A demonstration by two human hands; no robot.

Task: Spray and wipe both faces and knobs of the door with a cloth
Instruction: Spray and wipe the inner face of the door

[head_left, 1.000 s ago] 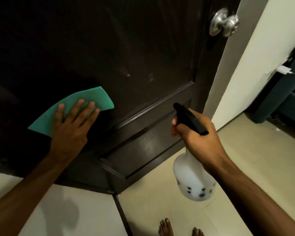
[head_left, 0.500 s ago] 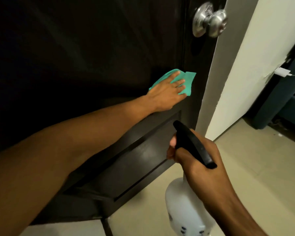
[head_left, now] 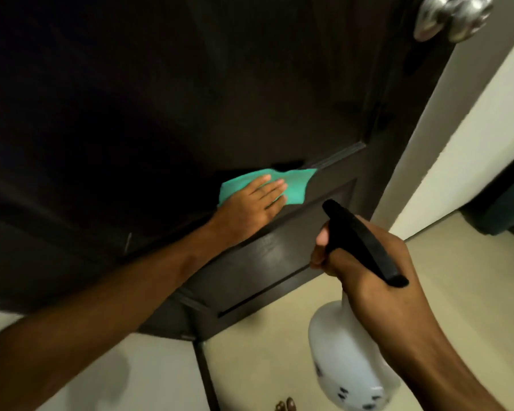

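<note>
Spray bottle (head_left: 346,360): translucent white body, black trigger head, dark specks near base; contents not discernible. Right hand (head_left: 377,274) grips its neck, fingers curled round it, bottle hanging over pale floor (head_left: 279,351). Door (head_left: 190,84): dark brown, panelled, glossy, silver knob (head_left: 454,16) at upper right. Left hand (head_left: 250,203), fingers straight, presses green cloth (head_left: 294,185) flat on the door face at the panel moulding.

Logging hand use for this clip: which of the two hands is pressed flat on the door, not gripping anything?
The left hand: its straight fingers press the green cloth against the dark door. The right hand grips the spray bottle.
</note>
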